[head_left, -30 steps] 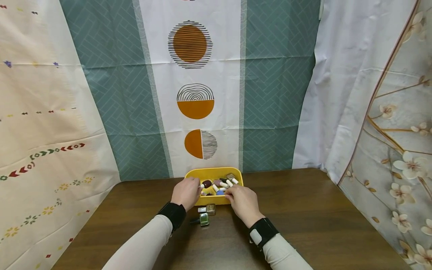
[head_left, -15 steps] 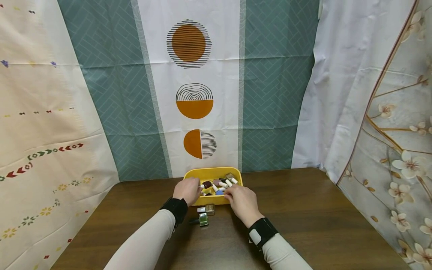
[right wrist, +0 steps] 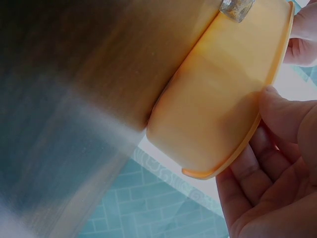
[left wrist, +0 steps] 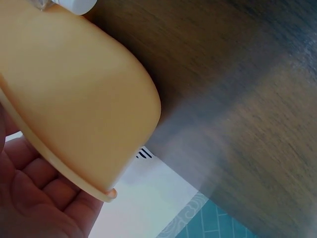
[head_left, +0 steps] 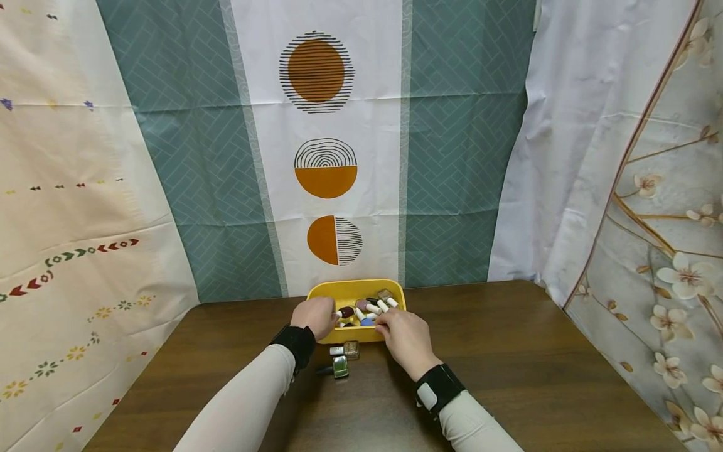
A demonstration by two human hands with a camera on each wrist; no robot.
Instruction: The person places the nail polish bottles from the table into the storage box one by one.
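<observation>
A yellow bin (head_left: 353,334) stands at the table's back edge, holding several nail polish bottles, most with white caps. My left hand (head_left: 314,316) reaches over its left side, fingertips at the white cap of a dark red nail polish bottle (head_left: 346,311). In the left wrist view the fingers (left wrist: 42,173) curl behind the rim; their tips are partly hidden. At the front right corner, my right hand (head_left: 405,333) grips the rim, thumb (right wrist: 277,111) against it and the other fingers behind. A blue nail polish bottle (head_left: 367,322) lies beside that hand.
In front of the bin, a glittery gold nail polish bottle (head_left: 351,349) and a green one (head_left: 340,366) lie on the brown wooden table (head_left: 508,364). Patterned cloths (head_left: 446,188) hang behind and at both sides.
The dark red bottle has shifted slightly toward the front of the bin along with the left fingertips. My right hand stays in place at the rim.
</observation>
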